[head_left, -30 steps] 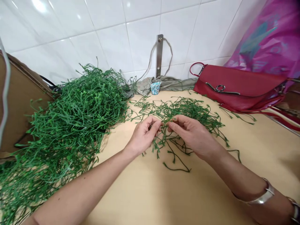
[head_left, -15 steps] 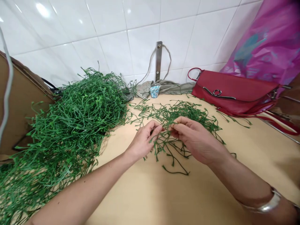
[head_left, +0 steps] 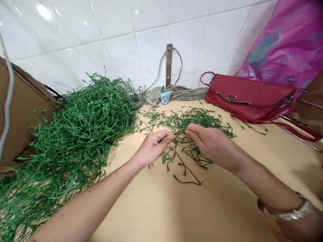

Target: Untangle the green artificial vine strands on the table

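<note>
Stems (head_left: pixel 202 117) should handle as near-weightless: thin, bendy, a bit springy since they hold their curves lying on the table (head_left: pixel 151 211). Probably moulded plastic, can't confirm.

Positions, clock centred on the gap between my hands: loose stems spread from 10 round to 2, a sparse bunch at 5 to 7, one outlying stem (head_left: pixel 189 183) at 6. Big heap (head_left: pixel 93 117) at 9 to 10, past my left hand (head_left: pixel 151 148). Red bag (head_left: pixel 252 94) at 2, a few strays just beside it.

Left thumb and index are pinching a thin stem (head_left: pixel 165 139). Right hand (head_left: pixel 214 144) has its fingertips pressed together at the pile; can't tell what's between them.

Grip: thumb-and-index pinch on the bare length just behind the forked tip. Weight's a non-issue; tangling is the likely one, forks would snag neighbours. Tips look like the fragile part, so no hard squeeze or yank there. May be slightly slippery. Outlier at 6 lies nearly free, easiest grab mid-length.
</note>
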A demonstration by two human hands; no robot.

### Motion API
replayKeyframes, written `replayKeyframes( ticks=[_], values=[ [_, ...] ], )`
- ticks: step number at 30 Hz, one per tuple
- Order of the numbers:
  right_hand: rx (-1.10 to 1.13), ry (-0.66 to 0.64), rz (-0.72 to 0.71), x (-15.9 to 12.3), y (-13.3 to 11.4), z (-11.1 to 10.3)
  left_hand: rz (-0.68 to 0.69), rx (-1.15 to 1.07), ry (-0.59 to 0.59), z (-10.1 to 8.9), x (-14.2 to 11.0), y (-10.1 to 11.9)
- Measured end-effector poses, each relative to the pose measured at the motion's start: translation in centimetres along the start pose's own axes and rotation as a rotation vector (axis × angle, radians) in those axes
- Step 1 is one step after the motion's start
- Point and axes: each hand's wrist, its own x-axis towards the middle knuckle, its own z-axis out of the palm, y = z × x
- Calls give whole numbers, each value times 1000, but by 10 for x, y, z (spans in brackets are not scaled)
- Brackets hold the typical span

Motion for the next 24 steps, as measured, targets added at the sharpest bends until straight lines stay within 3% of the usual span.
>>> replayKeyframes(
  ticks=[3,5,7,9,14,17,19,24],
  values=[
    [-266,139,-41,6,11,-2,-15,-39,1,4,-4,11],
    [-384,217,61,11,23,-7,8,-55,5,5,-11,19],
    [-459,323,263,15,35,-14,49,-57,-2,5,-17,24],
    [-494,404,314,16,43,-19,56,-75,-1,5,-20,22],
    [-626,461,213,10,36,-9,17,-91,65,7,-10,1],
    [-530,547,156,5,19,-5,51,-8,95,5,-7,-4],
    [-299,449,173,3,7,-4,76,-7,130,4,-8,-2],
    [443,-66,197,6,-19,9,134,-19,176,0,-9,5]
  ],
)
